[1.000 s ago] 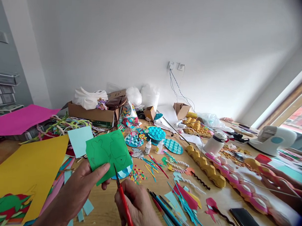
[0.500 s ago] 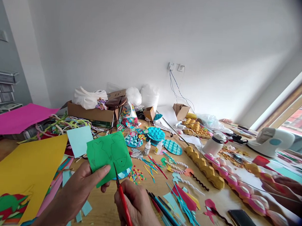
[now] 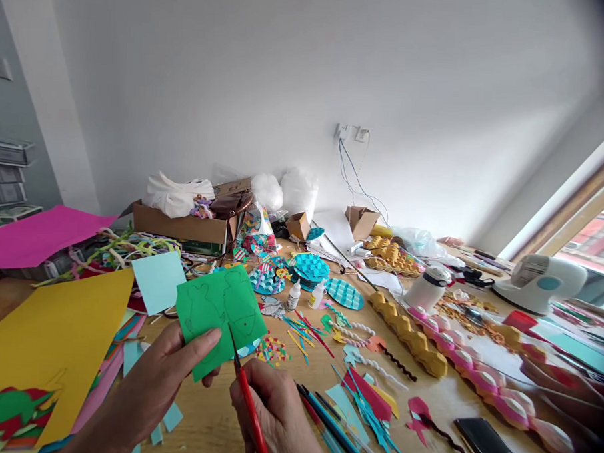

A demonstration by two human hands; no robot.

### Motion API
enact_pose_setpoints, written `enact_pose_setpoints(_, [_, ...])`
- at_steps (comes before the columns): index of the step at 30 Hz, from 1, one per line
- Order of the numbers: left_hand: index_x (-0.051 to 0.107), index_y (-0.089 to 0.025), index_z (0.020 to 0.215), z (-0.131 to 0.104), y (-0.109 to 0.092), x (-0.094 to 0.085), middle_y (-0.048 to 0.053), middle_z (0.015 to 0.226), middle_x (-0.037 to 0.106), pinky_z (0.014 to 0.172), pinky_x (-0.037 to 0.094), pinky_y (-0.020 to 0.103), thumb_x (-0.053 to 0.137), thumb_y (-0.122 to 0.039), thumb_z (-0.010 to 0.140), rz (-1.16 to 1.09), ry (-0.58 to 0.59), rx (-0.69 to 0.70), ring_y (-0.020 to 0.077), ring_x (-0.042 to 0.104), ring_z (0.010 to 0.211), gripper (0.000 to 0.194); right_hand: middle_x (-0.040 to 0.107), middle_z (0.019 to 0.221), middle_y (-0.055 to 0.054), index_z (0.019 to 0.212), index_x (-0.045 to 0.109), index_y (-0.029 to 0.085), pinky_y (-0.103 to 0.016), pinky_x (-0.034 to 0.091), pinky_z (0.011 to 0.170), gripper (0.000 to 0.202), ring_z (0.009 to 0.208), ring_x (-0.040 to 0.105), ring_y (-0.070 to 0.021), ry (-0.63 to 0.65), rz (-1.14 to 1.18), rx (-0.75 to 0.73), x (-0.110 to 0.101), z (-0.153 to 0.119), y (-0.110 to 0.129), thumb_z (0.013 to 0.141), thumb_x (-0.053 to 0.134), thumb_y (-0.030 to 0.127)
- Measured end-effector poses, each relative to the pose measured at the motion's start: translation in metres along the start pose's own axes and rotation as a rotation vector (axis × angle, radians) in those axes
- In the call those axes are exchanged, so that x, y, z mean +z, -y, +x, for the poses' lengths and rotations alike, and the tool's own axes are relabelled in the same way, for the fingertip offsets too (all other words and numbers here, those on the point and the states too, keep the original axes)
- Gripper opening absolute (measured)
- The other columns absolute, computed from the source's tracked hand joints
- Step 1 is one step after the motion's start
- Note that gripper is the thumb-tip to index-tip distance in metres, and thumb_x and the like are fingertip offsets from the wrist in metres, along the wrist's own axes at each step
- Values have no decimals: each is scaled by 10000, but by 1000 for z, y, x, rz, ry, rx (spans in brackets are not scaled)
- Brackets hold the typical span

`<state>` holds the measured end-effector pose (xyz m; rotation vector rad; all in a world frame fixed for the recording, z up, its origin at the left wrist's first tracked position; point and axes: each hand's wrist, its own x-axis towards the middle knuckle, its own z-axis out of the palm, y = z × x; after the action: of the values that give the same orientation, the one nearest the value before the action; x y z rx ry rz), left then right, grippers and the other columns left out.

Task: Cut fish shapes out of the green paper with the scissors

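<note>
My left hand (image 3: 176,361) pinches a green paper sheet (image 3: 223,310) along its lower left edge, thumb on top. Drawn on the sheet are pencil outlines, one of them a fish with an eye. In my right hand (image 3: 274,399) is a pair of red-handled scissors (image 3: 249,404), with the dark blades lying against the lower middle of the sheet. Whether the blades are apart is too small to tell. Beneath the hands, coloured pencils (image 3: 333,425) and thin blue paper strips (image 3: 372,396) lie on the wooden table (image 3: 208,423).
To the left are yellow card (image 3: 57,329), pink card (image 3: 46,235) and green fish cutouts (image 3: 6,407). Two glue bottles (image 3: 293,295) stand beyond the sheet. A phone (image 3: 492,445) lies at right, near another person's blurred hand (image 3: 555,391). A white jug (image 3: 427,289) stands farther back.
The green sheet and scissors have shifted very slightly. At the far right, the other person's hand has moved. Both my hands keep the same hold.
</note>
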<state>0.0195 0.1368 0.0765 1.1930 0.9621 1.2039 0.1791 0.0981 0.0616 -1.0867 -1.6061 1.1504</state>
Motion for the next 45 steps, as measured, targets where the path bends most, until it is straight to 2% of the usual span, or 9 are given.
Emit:
enact_pose_setpoints(10, [650,-218,696,3,4,-2,-45,574,614,499,439,255,707,-376,760,-4,-12,-36,155,515,544,179,360,530,51,653,446,195,-211,219,429,585,490,308,-83,45,24,64,1,-1,1,849,435,746])
enact_pose_setpoints(18, [668,-211,717,1,6,-2,-45,583,609,478,436,241,718,-381,754,-14,-7,-45,149,502,543,181,354,567,38,638,438,194,-208,248,451,593,537,312,-93,17,-37,-23,-1,1,-1,879,397,734])
enact_pose_setpoints(22, [688,-205,731,2,3,-1,-39,587,622,470,442,229,724,-388,742,-14,-10,-58,145,503,542,187,356,555,42,639,438,194,-202,257,440,613,518,321,-88,15,-38,0,-1,1,-2,853,404,767])
enact_pose_setpoints(26, [714,-206,756,1,-1,3,-24,625,668,468,449,221,736,-393,718,-43,35,-53,139,510,536,192,380,531,53,673,453,196,-193,277,411,623,458,350,-76,50,33,65,0,0,-2,824,408,799])
enact_pose_setpoints(30, [740,-203,779,-1,-4,6,-7,639,687,470,456,224,739,-401,704,-41,63,-44,141,510,531,211,390,536,48,656,436,201,-187,298,437,604,492,371,-81,47,19,32,-2,1,-1,850,407,772])
enact_pose_setpoints(36, [705,-211,628,-1,-8,6,-18,535,629,464,457,224,732,-385,707,5,53,-22,143,512,495,193,397,546,38,653,426,205,-194,309,477,562,542,388,-95,48,-19,-3,-4,1,2,893,410,713])
enact_pose_setpoints(38, [717,-216,634,-1,-10,7,-15,550,659,459,469,226,746,-385,689,3,37,-30,152,541,498,180,382,553,39,651,429,203,-199,294,476,557,545,366,-96,42,-24,-8,-4,1,4,894,416,703])
enact_pose_setpoints(42, [773,-235,750,0,-13,11,18,776,797,615,577,254,825,-410,584,-79,-62,-51,232,710,735,246,324,554,49,617,398,204,-205,252,462,562,536,309,-93,14,-37,14,-3,1,7,882,435,699])
enact_pose_setpoints(45, [795,-234,806,0,-8,10,34,909,822,800,593,289,835,-468,590,-113,-82,-49,275,727,940,320,318,556,51,609,387,205,-205,237,458,539,533,296,-90,1,-56,40,-2,0,7,885,464,661])
